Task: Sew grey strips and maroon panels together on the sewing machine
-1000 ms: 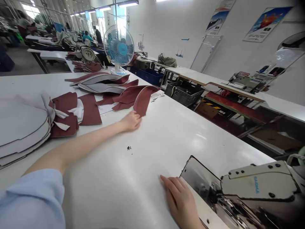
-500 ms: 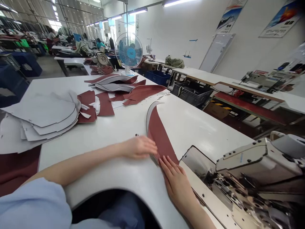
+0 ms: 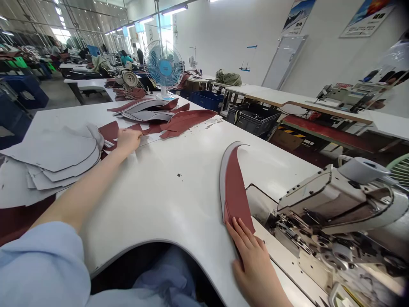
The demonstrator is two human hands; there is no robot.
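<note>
My right hand (image 3: 252, 260) lies with stretched fingers on the lower end of a curved red-brown panel (image 3: 237, 192) that has a pale grey edge. The panel rests on the white table beside the sewing machine (image 3: 332, 204). Farther off at the left, my left hand (image 3: 127, 140) has its fingers closed at a small red-brown piece (image 3: 136, 127); the fingertips are partly hidden. Another red-brown piece (image 3: 109, 130) lies just left of that hand, beside a stack of pale grey panels (image 3: 64, 147).
More red-brown and grey panels (image 3: 188, 123) lie toward the table's far end, where a blue fan (image 3: 164, 68) stands. The table edge (image 3: 140, 244) curves inward in front of me. Crates (image 3: 254, 118) sit beyond the right side.
My left hand has left the curved panel and reached far left to the small red-brown pieces. The panel and my right hand appear farther right and slightly lower; the view has shifted too.
</note>
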